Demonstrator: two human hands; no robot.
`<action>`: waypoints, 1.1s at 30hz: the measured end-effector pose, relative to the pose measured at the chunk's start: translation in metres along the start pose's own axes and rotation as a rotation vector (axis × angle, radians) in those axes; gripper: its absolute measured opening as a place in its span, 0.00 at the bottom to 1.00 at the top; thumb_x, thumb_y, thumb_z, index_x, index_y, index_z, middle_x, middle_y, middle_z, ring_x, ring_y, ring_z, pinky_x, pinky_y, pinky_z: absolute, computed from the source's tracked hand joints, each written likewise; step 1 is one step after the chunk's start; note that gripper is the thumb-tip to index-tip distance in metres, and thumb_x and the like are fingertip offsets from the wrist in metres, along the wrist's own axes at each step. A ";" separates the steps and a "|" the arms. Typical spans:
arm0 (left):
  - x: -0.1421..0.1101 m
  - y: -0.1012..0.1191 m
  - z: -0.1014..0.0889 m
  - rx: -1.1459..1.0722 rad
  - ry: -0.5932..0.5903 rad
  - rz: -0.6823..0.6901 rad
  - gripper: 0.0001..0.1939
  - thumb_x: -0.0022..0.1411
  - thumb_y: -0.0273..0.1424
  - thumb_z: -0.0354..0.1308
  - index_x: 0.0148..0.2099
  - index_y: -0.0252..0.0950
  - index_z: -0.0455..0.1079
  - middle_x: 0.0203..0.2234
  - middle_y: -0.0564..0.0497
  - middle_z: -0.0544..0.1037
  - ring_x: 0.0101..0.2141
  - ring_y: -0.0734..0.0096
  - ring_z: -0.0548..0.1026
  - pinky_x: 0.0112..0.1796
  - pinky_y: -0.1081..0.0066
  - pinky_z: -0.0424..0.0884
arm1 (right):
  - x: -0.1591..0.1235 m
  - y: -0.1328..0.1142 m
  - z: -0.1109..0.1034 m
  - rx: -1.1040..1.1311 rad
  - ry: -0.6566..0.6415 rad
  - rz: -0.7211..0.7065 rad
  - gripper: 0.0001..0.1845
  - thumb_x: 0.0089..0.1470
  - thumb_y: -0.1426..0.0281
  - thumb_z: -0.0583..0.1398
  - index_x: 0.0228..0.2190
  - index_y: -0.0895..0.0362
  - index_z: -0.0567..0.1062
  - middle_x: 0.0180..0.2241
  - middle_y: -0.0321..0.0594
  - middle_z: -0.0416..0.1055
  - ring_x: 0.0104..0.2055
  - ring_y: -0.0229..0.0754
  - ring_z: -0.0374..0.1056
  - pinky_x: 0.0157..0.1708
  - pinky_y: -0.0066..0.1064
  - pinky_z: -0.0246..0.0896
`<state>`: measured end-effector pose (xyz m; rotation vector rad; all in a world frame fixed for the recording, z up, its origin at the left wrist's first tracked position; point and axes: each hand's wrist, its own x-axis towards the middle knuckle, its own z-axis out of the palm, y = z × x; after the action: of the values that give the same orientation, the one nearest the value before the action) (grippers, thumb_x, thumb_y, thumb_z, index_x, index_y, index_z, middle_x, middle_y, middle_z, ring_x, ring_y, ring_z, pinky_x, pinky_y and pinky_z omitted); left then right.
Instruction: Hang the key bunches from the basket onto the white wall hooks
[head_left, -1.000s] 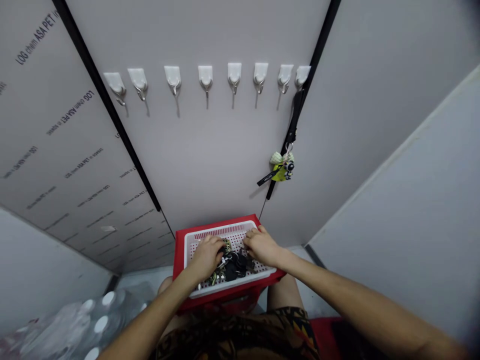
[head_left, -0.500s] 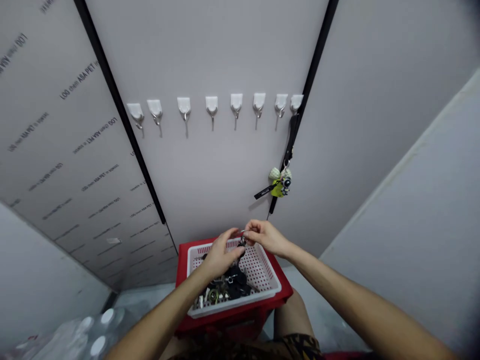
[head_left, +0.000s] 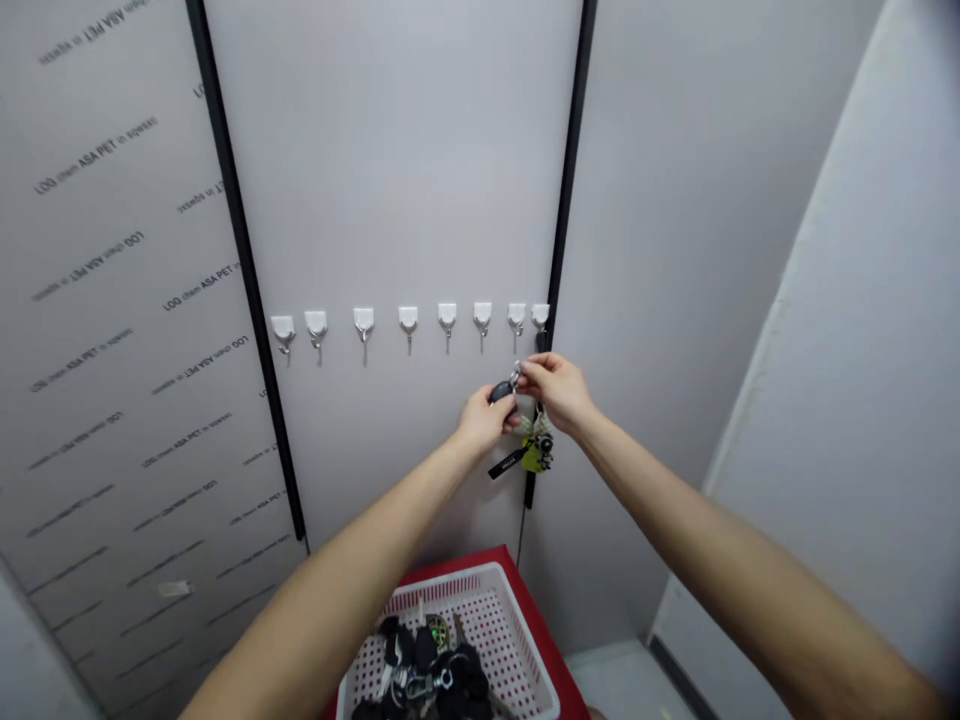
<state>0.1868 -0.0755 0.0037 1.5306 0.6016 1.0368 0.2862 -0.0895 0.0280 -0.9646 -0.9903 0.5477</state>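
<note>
Both my hands are raised to the wall, just below the right end of a row of several white hooks [head_left: 406,320]. My left hand [head_left: 481,420] grips a black key fob [head_left: 502,391]. My right hand [head_left: 556,387] pinches the fob's metal ring [head_left: 515,375], just under the second hook from the right [head_left: 516,316]. A keychain with a green charm and black tag [head_left: 531,455] hangs on a black strap from the rightmost hook [head_left: 540,316], partly behind my right hand.
A white perforated basket [head_left: 517,630] on a red stool [head_left: 544,640] below holds several more black keys and fobs [head_left: 435,675]. Grey wall panels with black seams [head_left: 244,280] surround the spot; a white wall stands to the right.
Both hands lifted a key fob out of the basket and rose to the hooks; the view tilted upward with them, so the basket now sits at the bottom edge.
</note>
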 end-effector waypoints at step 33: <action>-0.152 -0.174 -0.117 1.120 -0.261 0.008 0.11 0.49 0.26 0.44 0.36 0.36 0.62 0.33 0.50 0.68 0.36 0.71 0.64 0.37 0.72 0.58 | -0.186 0.165 0.009 -1.148 -1.074 -0.104 0.14 0.37 0.72 0.54 0.32 0.59 0.67 0.31 0.43 0.63 0.36 0.40 0.57 0.35 0.29 0.51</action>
<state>0.0411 -0.1017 -0.2091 2.5722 1.0744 0.4463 0.1960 -0.1466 -0.1971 -1.6341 -2.4513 0.3605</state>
